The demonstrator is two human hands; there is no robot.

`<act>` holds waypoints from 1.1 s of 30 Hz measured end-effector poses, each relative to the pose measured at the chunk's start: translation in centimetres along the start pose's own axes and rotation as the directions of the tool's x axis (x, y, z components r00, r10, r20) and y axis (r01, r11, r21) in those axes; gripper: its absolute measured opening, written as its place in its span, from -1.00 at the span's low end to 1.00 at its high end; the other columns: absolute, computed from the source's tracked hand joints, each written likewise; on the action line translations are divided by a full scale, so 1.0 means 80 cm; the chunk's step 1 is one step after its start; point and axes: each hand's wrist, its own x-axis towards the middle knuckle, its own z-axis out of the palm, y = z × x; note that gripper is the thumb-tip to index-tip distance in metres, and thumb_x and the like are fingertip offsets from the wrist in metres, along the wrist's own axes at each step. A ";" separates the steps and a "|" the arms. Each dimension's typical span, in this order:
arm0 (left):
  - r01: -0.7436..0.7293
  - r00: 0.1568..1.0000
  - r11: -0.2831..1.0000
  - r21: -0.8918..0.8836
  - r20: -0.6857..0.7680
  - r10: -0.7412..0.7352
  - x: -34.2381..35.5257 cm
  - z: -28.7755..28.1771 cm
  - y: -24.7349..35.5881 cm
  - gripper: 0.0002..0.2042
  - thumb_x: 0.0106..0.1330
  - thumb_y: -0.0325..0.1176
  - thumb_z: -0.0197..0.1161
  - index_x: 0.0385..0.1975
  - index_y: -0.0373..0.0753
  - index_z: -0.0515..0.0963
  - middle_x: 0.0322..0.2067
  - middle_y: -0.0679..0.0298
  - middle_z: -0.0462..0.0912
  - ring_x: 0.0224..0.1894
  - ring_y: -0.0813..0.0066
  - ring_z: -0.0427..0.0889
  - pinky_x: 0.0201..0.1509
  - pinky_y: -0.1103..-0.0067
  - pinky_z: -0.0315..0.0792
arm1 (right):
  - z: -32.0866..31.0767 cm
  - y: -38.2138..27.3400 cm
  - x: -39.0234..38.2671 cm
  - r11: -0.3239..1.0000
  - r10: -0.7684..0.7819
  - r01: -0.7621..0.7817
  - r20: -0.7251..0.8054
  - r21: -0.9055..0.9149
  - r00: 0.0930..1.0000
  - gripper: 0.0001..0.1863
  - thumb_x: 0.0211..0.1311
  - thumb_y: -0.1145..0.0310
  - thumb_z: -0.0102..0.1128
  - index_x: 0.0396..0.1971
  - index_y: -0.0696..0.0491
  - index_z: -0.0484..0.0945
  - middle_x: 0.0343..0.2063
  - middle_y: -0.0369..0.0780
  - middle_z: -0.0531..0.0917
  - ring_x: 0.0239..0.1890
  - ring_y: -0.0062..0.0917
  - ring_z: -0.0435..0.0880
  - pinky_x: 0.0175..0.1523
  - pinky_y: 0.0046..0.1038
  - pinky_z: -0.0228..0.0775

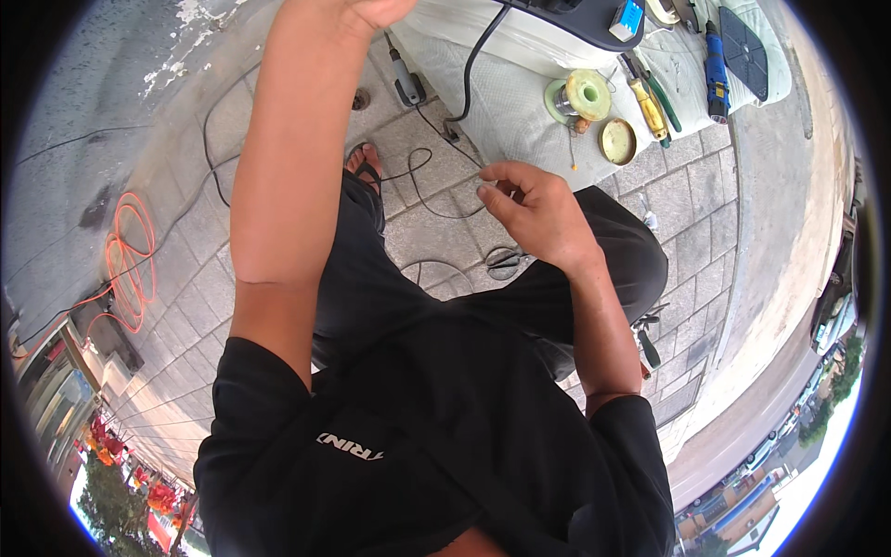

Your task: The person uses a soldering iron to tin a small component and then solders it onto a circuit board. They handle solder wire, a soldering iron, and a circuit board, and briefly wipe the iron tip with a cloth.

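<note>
My left hand (376, 11) reaches to the top edge of the head view, where its fingers are cut off. My right hand (538, 209) is in front of my right knee, thumb and forefinger drawn together. A thin black cord (425, 176) runs to its fingertips; whether they grip it or something small and pale is unclear. Beyond that hand, a spool of wire (587, 93) and a round open tin (617, 141) of pale paste sit on a white-covered surface (501, 102). A yellow-handled tool (647, 110) lies beside them.
A blue tool (715, 74) and a dark flat tray (744, 54) lie at the far right. On the paving are a grey handheld tool (406, 82), a dark tool (504, 263) between my legs, and a coiled orange cable (130, 265) at left. A black cable (475, 60) hangs over the surface's edge.
</note>
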 end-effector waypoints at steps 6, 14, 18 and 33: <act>0.008 0.999 0.999 -0.036 0.050 -0.006 0.011 0.004 -0.009 -0.78 0.48 -0.39 0.28 0.04 -0.30 0.59 -0.24 0.33 0.73 -0.34 0.62 0.69 -0.35 0.67 0.61 | 0.117 0.011 0.073 0.994 -0.064 0.061 0.035 0.096 0.997 -0.52 0.37 0.26 0.34 0.17 0.25 0.58 -0.18 -0.03 0.78 -0.19 -0.31 0.80 -0.01 -0.33 0.63; 0.058 0.998 0.995 -0.087 -0.016 -0.059 0.011 0.013 -0.004 -0.71 0.45 -0.47 0.28 0.12 -0.39 0.57 -0.20 0.25 0.75 -0.32 0.58 0.71 -0.37 0.65 0.62 | 0.275 0.115 0.273 0.960 0.276 -0.226 -0.424 0.164 0.863 -0.12 0.19 0.27 0.35 0.43 0.34 0.17 0.34 0.26 0.38 0.28 0.12 0.52 0.41 -0.14 0.37; 0.068 0.995 0.985 -0.156 -0.062 -0.078 -0.001 0.018 0.008 -0.69 0.43 -0.49 0.28 0.12 -0.46 0.55 -0.18 0.20 0.76 -0.32 0.57 0.72 -0.38 0.65 0.62 | 0.276 0.133 0.334 0.938 0.343 -0.289 -0.372 0.193 0.863 -0.13 0.17 0.32 0.32 0.43 0.33 0.17 0.40 0.31 0.26 0.37 0.22 0.39 0.54 -0.13 0.17; -0.010 0.999 0.996 -0.086 -0.035 0.007 0.000 0.012 -0.003 -0.73 0.45 -0.46 0.29 0.08 -0.40 0.57 -0.21 0.25 0.74 -0.35 0.61 0.68 -0.38 0.67 0.60 | 0.077 -0.033 0.037 0.974 -0.221 0.187 -0.365 -0.126 0.904 -0.80 0.34 0.25 0.35 -0.27 0.09 0.73 -0.44 -0.14 0.75 -0.46 -0.24 0.76 -0.32 -0.23 0.58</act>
